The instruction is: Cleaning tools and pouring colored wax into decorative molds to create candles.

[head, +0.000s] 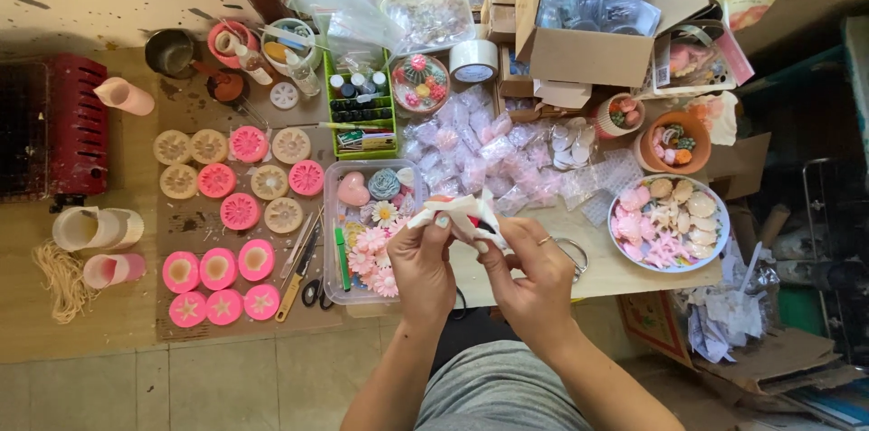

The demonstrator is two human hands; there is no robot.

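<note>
White wrapper [462, 212] lying left-right, left hand [421, 263] and right hand [534, 272] each in closed grip on it

One head-worn camera looks almost straight down from above the seated person; the bench [597, 277] fills the upper and middle frame, fairly near; lap and forearms enter from the bottom centre.

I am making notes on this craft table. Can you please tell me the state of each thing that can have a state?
Left hand: closed on the white piece.
Right hand: closed on the white piece.
White piece: held up between both hands.
Cardboard box: open, holding clear bags.
Clear tray: open, holding flower and heart shapes.
Scissors: lying flat, blades shut.
Tape roll: lying flat.
Blue-rimmed plate: full of pink and cream shapes.
</note>
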